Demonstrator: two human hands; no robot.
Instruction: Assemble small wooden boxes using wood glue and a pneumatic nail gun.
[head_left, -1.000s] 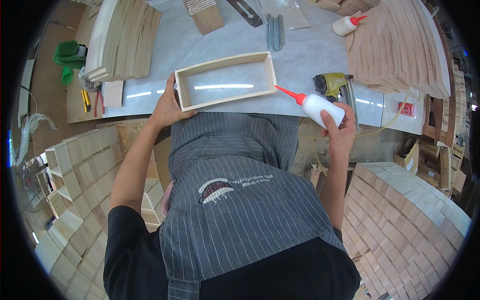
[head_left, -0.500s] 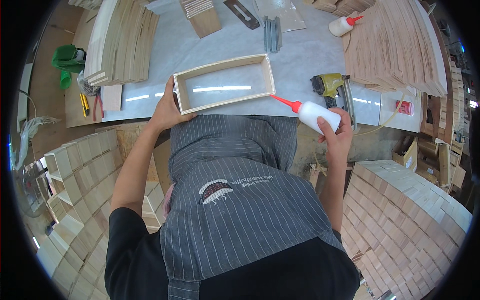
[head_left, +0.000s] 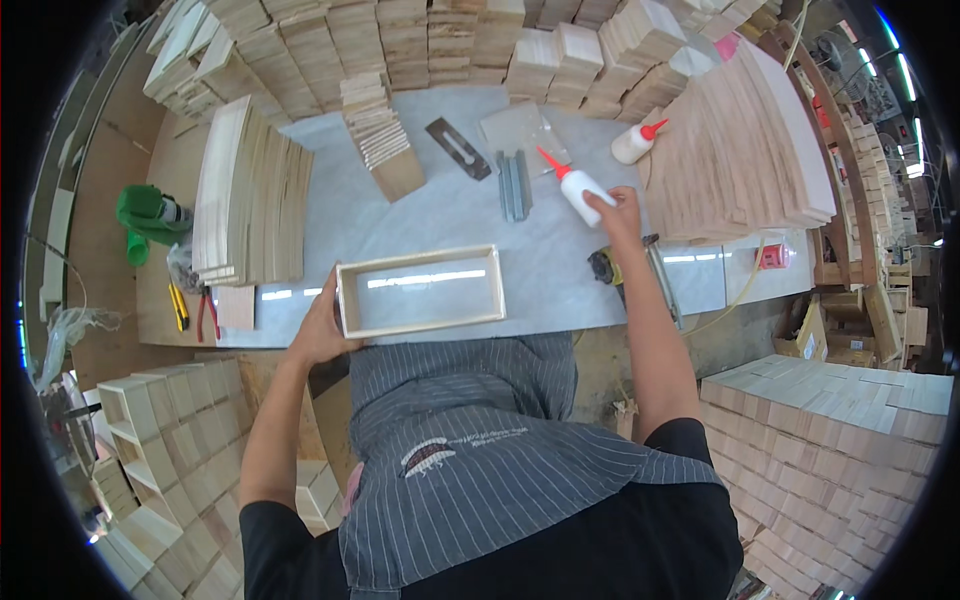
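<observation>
A rectangular frame of thin pale wood (head_left: 425,327) lies at the near edge of the worktable, its middle open to the tabletop. My left hand (head_left: 322,326) is closed around its left end. Farther forward and to the right, my right hand (head_left: 619,216) grips a white squeeze glue bottle (head_left: 581,196) with a red nozzle tilted up and left. Just left of the bottle sit grey staple strips (head_left: 513,187). A yellow-and-black nail gun (head_left: 607,268) rests on the table, partly hidden by my right forearm.
Wooden boards are stacked at left (head_left: 247,200) and right (head_left: 735,150). Another glue bottle (head_left: 633,144) stands against the right stack. A slotted dark metal plate (head_left: 459,149) and small wood pieces (head_left: 385,150) lie farther back. A yellow cutter (head_left: 179,307) and red-handled pliers (head_left: 207,316) are at left.
My right hand has carried the glue bottle away from the frame's right corner, forward toward the staple strips, its nozzle now pointing more upward. My left hand stays on the frame, now lying straighter. The view has shifted forward.
</observation>
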